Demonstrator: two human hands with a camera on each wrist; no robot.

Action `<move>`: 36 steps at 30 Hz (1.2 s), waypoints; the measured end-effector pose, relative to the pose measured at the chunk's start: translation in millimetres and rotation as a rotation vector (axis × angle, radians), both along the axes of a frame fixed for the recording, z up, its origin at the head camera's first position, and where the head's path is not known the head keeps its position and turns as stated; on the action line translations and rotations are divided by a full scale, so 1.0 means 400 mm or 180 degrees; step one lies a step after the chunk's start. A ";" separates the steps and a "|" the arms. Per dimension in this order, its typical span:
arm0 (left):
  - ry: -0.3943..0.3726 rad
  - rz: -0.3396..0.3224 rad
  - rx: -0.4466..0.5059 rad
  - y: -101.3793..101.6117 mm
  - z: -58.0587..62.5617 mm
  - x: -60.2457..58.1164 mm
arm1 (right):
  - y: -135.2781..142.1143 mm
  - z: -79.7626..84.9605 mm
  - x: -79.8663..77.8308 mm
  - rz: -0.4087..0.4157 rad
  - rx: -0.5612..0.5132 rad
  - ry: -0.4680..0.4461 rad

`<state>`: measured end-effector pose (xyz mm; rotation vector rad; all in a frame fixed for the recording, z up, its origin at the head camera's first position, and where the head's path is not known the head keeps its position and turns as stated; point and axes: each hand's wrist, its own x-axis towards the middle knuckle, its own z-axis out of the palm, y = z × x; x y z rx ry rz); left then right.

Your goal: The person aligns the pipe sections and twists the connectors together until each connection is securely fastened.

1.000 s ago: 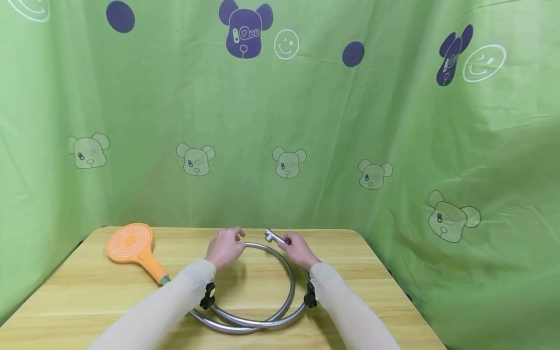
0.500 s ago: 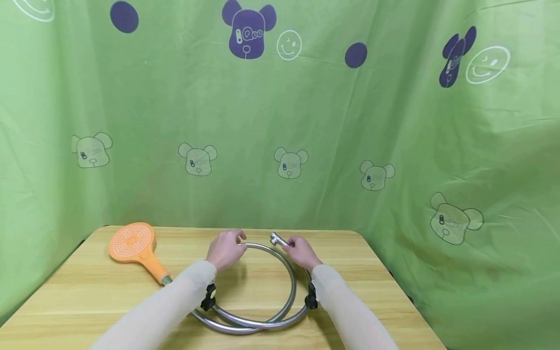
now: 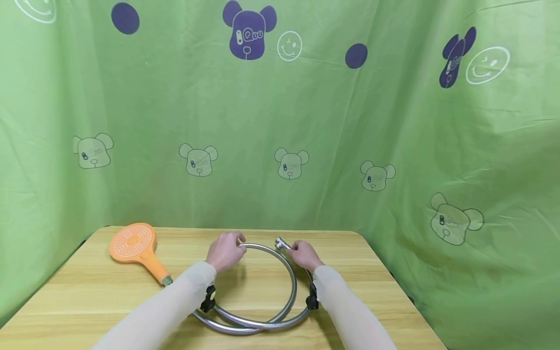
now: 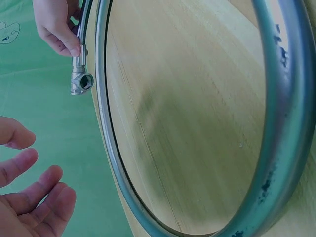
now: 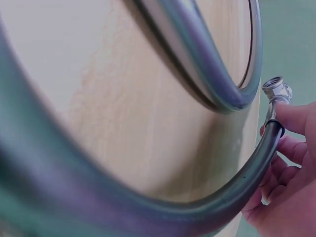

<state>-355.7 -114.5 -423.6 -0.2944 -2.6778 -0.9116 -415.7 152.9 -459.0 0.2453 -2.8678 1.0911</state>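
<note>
A coiled silver shower hose [image 3: 290,287] lies in a loop over the table, between and beneath my forearms. My right hand [image 3: 305,255] pinches its free end between thumb and fingers, just behind the metal connector [image 5: 277,89]. That connector [image 4: 80,81] has a round, open mouth, seen from the left wrist. Beside the far side of the loop is my left hand [image 3: 226,250], its fingers loosely bent and apart; the left wrist view shows nothing between these fingers [image 4: 59,202]. An orange shower head [image 3: 132,243] rests at the left, face up, joined to the hose's other end.
The wooden table [image 3: 358,287] has rounded far corners. Green curtains [image 3: 245,107] printed with bear heads and smiley faces hang around its back and sides. Black wrist cameras [image 3: 208,298] sit under both sleeves, close to the hose.
My right hand has drawn the hose end a little to the right and toward me, and the connector has turned slightly. The left hand stays nearly where it was.
</note>
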 end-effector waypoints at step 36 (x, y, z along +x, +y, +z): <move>-0.0091 0.0056 -0.0096 -0.027 -0.022 0.023 | 0.015 -0.020 0.006 -0.0068 0.0216 -0.0224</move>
